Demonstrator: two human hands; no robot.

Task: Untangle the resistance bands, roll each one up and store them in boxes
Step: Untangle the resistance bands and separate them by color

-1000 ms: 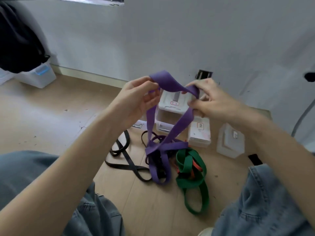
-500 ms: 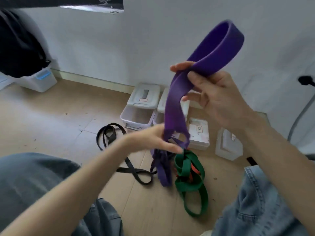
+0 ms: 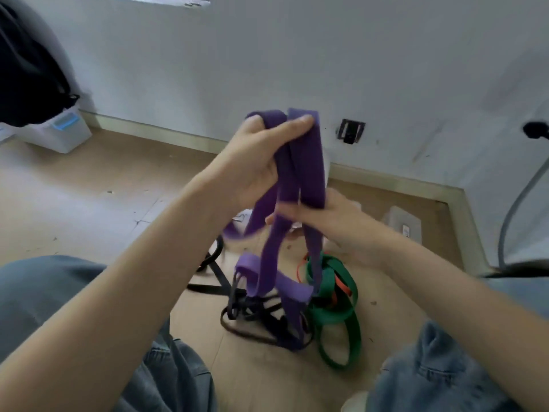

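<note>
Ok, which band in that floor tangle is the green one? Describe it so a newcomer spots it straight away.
Start at the wooden floor between the person's knees, where the bands lie heaped. The green band is on the heap's right side, a wide loop trailing toward the camera. Only it is green; a thin orange band crosses it, and the purple band lies left.
</note>
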